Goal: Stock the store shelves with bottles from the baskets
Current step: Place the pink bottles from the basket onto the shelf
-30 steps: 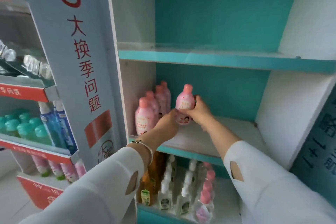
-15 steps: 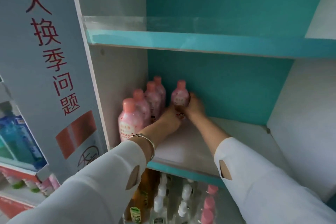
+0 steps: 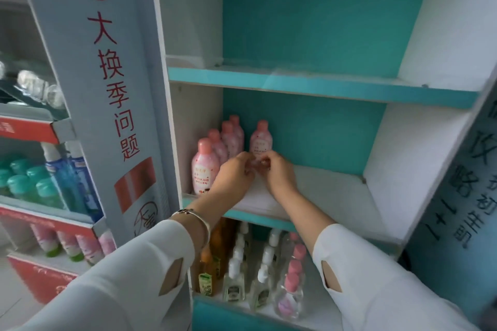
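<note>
On shelf (image 3: 322, 191), bottle (image 3: 260, 140) now stands farther back.

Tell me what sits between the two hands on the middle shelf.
Head view: the base of the pink bottle, pinched by left hand and right hand.

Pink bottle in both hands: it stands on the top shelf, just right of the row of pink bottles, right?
Wrong shelf. In the head view the pink bottle stands on the middle shelf, not the top one. The left hand and right hand do hold its lower part, just right of the row of pink bottles.
</note>
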